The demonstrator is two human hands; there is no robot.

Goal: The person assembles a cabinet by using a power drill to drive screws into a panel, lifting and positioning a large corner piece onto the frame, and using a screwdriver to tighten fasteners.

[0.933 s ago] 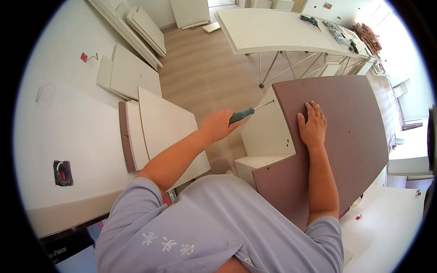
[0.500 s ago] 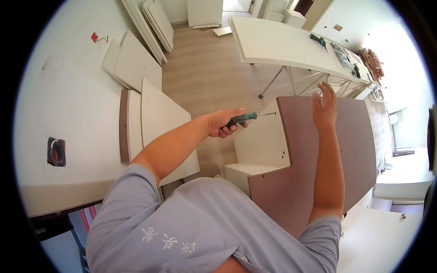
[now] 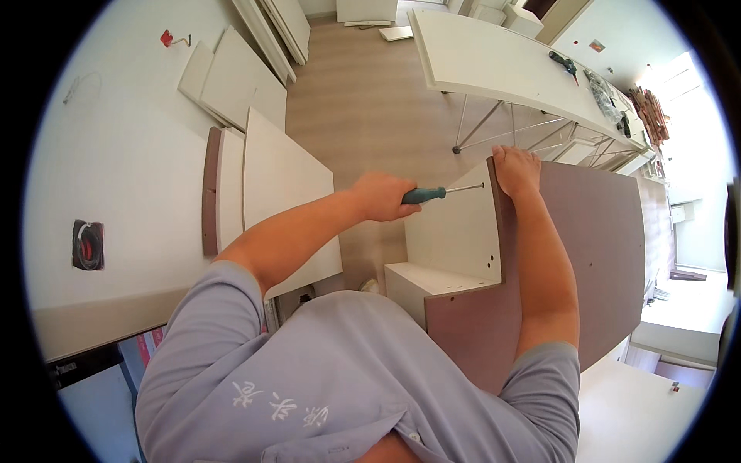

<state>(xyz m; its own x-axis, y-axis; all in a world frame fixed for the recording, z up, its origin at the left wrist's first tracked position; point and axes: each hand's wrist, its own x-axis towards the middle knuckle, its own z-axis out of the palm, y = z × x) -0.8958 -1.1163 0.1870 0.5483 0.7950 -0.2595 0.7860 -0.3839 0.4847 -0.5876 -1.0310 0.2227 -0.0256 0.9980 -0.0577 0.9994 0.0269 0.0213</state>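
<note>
My left hand (image 3: 384,197) is closed round the teal handle of a screwdriver (image 3: 426,195). Its metal shaft points right, and the tip meets a small dark hole or fitting near the top of the cabinet's white inner panel (image 3: 451,220). My right hand (image 3: 517,168) grips the upper edge of the cabinet's mauve-brown panel (image 3: 590,231), fingers bent over the rim beside the screwdriver tip. Several dark holes show lower on the white panel. A white ledge (image 3: 432,282) of the same cabinet juts out nearest to me.
White boards (image 3: 289,193) lean against the left wall. Beyond the cabinet, a long white panel (image 3: 494,62) rests on metal folding legs, with a cordless drill (image 3: 564,65) and plastic bags (image 3: 602,94) on it. A wall box (image 3: 88,245) with coiled cable is at left.
My right hand has come down from the air onto the cabinet's edge and grips it. My left hand keeps the screwdriver at the panel. The view has shifted slightly.
</note>
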